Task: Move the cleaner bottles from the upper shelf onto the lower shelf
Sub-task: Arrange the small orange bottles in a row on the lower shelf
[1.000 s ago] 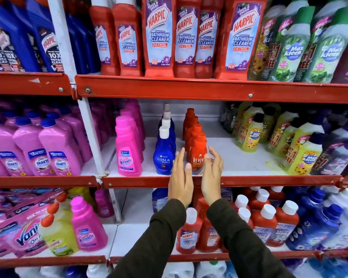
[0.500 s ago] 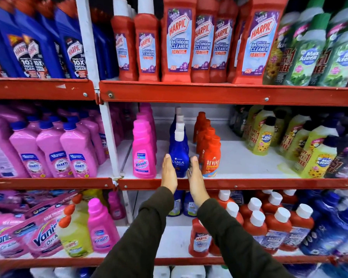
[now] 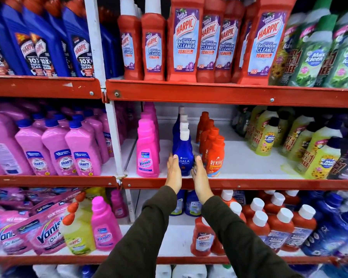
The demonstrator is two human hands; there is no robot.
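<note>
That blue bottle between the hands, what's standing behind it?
Behind the front blue bottle stands a row of matching blue bottles; mostly their white caps show. Their bodies and labels are covered, so the exact count is uncertain.

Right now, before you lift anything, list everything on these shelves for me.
Blue Harpic bottles: several, blue, top shelf left.
Harpic Bathroom Cleaner bottles: at least six, red, top shelf centre.
Max Kleen bottles: several, green, top shelf right.
Shakti bottles: many, pink with blue caps, middle shelf left.
Vanish bottles: one row, pink, middle shelf.
Ujala bottles: one row, blue with white caps, middle shelf centre.
Revive bottles: one row, orange, right of Ujala.
Yellow Max Kleen bottles: many, middle shelf right.
Vanish pouches: several, pink, lower shelf left.
Small Harpic bottles: many, red with white caps, lower shelf.
Hands: left hand and right hand, either side of the front Ujala bottle.
</note>
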